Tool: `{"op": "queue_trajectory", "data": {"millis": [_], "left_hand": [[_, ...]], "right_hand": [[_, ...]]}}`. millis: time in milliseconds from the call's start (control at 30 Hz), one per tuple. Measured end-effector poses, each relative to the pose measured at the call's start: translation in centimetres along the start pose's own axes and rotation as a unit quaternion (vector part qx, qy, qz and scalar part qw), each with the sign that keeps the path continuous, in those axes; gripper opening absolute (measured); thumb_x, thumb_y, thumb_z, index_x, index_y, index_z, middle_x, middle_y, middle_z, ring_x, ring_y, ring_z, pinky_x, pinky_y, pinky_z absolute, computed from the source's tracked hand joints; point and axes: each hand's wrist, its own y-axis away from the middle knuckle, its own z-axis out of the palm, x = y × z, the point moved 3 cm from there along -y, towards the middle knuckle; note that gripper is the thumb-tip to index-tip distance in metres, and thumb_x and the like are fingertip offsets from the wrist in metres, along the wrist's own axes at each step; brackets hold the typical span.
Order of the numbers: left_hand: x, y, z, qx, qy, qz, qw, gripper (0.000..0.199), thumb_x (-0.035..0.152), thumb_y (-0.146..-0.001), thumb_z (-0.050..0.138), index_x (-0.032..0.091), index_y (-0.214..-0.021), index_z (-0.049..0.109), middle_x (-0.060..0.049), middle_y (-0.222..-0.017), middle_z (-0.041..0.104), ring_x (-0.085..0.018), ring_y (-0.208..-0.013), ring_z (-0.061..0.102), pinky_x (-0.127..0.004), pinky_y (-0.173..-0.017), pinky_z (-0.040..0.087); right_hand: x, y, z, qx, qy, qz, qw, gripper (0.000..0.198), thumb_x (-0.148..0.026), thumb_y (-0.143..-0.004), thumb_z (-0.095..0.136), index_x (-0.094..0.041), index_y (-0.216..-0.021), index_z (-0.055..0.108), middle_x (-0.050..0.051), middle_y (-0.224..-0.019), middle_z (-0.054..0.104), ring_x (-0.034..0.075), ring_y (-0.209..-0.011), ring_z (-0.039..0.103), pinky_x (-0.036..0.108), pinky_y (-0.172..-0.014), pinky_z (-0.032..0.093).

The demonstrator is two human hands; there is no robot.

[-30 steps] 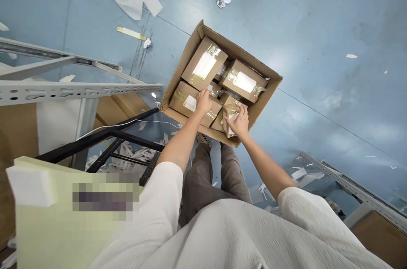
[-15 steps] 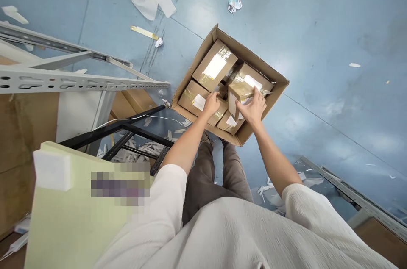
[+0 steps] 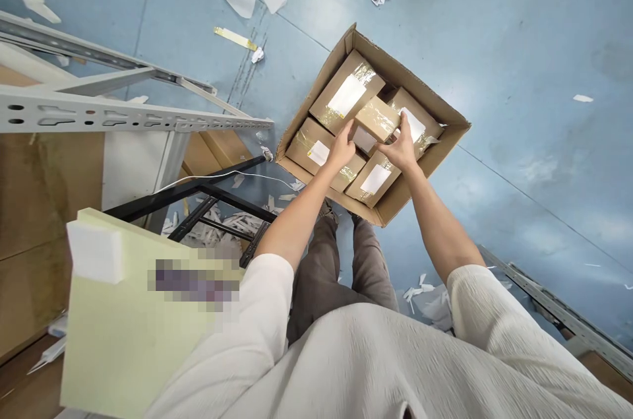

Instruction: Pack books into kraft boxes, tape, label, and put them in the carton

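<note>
A large open carton (image 3: 301, 112) on the floor holds several taped brown boxes with white labels, among them a box at the back left (image 3: 336, 92), one at the front left (image 3: 304, 145) and one at the front right (image 3: 363, 188). Over the middle of them is a smaller taped cardboard box (image 3: 378, 117). My right hand (image 3: 401, 147) grips its right end between thumb and fingers. At its left side my left hand (image 3: 342, 147) has its fingers curled against it; the fingertips are partly hidden.
Left of the carton stand a metal shelf frame (image 3: 133, 119), a black metal frame (image 3: 192, 191) and a pale green board (image 3: 113, 340). Paper scraps (image 3: 235, 218) litter the blue floor. Another metal rail (image 3: 558, 313) lies at the lower right.
The small box has shifted from above the right-hand boxes to the carton's middle and has turned. My left hand has come up to its side. The whole view has shifted slightly.
</note>
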Motion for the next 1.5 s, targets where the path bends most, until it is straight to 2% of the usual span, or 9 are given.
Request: {"op": "queue_trajectory", "data": {"millis": [100,233,367,467,667,867,1100,1300,1500], "left_hand": [[0.3,0.1,-0.2,0.014,-0.004,-0.004,1.000,0.083,0.020,-0.103,0.052,0.026,-0.184,0.034,-0.009,-0.180,0.052,-0.027,-0.169,0.047,-0.050,-0.145,0.031],[0.2,1.1,-0.2,0.025,-0.072,0.010,0.997,0.079,0.021,-0.105,0.051,0.026,-0.182,0.037,-0.009,-0.185,0.044,-0.027,-0.175,0.037,-0.048,-0.147,0.025],[-0.9,2.5,1.2,-0.065,-0.202,0.010,0.977,0.082,0.015,-0.101,0.053,0.023,-0.181,0.041,-0.011,-0.188,0.040,-0.032,-0.175,0.035,-0.055,-0.147,0.023],[-2.3,3.5,2.5,-0.134,-0.287,-0.016,0.948,0.083,0.013,-0.100,0.054,0.022,-0.182,0.040,-0.012,-0.190,0.035,-0.033,-0.176,0.031,-0.057,-0.146,0.024],[-4.4,4.3,3.7,-0.157,-0.300,-0.039,0.940,0.081,0.011,-0.098,0.055,0.016,-0.178,0.044,-0.017,-0.188,0.038,-0.035,-0.176,0.030,-0.058,-0.145,0.026],[-3.9,5.0,3.4,-0.110,-0.267,-0.046,0.956,0.076,0.008,-0.099,0.051,0.015,-0.174,0.049,-0.020,-0.184,0.043,-0.036,-0.172,0.037,-0.058,-0.141,0.035],[1.6,8.7,1.3,-0.071,-0.233,-0.005,0.970,0.068,0.011,-0.102,0.052,0.015,-0.170,0.053,-0.021,-0.176,0.052,-0.036,-0.166,0.047,-0.056,-0.140,0.038],[7.9,18.0,-1.9,-0.061,-0.203,0.013,0.977,0.062,0.013,-0.104,0.051,0.015,-0.165,0.058,-0.021,-0.173,0.056,-0.034,-0.163,0.051,-0.052,-0.140,0.039],[11.8,28.0,-5.9,-0.024,-0.173,0.024,0.984,0.065,0.012,-0.103,0.049,0.010,-0.168,0.056,-0.022,-0.176,0.054,-0.031,-0.168,0.047,-0.047,-0.143,0.033]], "right_hand": [[0.8,0.1,1.6,-0.014,-0.019,0.013,1.000,0.132,-0.041,-0.083,0.088,-0.021,-0.187,0.009,0.025,-0.182,0.031,0.042,-0.166,0.041,0.065,-0.130,0.050],[1.9,1.7,5.0,-0.041,0.010,0.007,0.999,0.122,-0.048,-0.087,0.086,-0.016,-0.184,0.018,0.027,-0.180,0.034,0.041,-0.167,0.039,0.064,-0.137,0.040],[3.4,4.0,7.6,-0.068,0.103,-0.025,0.992,0.108,-0.048,-0.096,0.076,-0.015,-0.183,0.022,0.028,-0.185,0.025,0.045,-0.171,0.029,0.071,-0.138,0.032],[4.5,5.6,8.9,-0.112,0.178,-0.061,0.976,0.089,-0.032,-0.101,0.059,-0.012,-0.183,0.028,0.026,-0.186,0.028,0.046,-0.169,0.031,0.074,-0.135,0.033],[6.8,7.2,9.8,-0.191,0.240,-0.051,0.950,0.078,-0.020,-0.095,0.057,-0.008,-0.172,0.049,0.024,-0.184,0.039,0.047,-0.166,0.035,0.072,-0.136,0.032],[6.6,8.6,8.1,-0.164,0.221,-0.030,0.961,0.063,-0.027,-0.102,0.054,-0.011,-0.162,0.060,0.023,-0.179,0.047,0.046,-0.163,0.040,0.070,-0.133,0.038],[2.2,11.8,3.1,-0.133,0.240,0.011,0.962,0.061,-0.027,-0.102,0.056,-0.012,-0.161,0.060,0.025,-0.181,0.043,0.047,-0.159,0.046,0.068,-0.127,0.045],[-4.1,18.0,-1.9,-0.064,0.208,0.007,0.976,0.059,-0.027,-0.097,0.058,-0.013,-0.153,0.067,0.026,-0.176,0.048,0.049,-0.155,0.050,0.069,-0.125,0.047],[-10.0,24.6,-3.6,-0.031,0.170,-0.026,0.985,0.052,-0.032,-0.097,0.058,-0.016,-0.144,0.072,0.024,-0.168,0.054,0.046,-0.152,0.055,0.065,-0.128,0.047]]}}
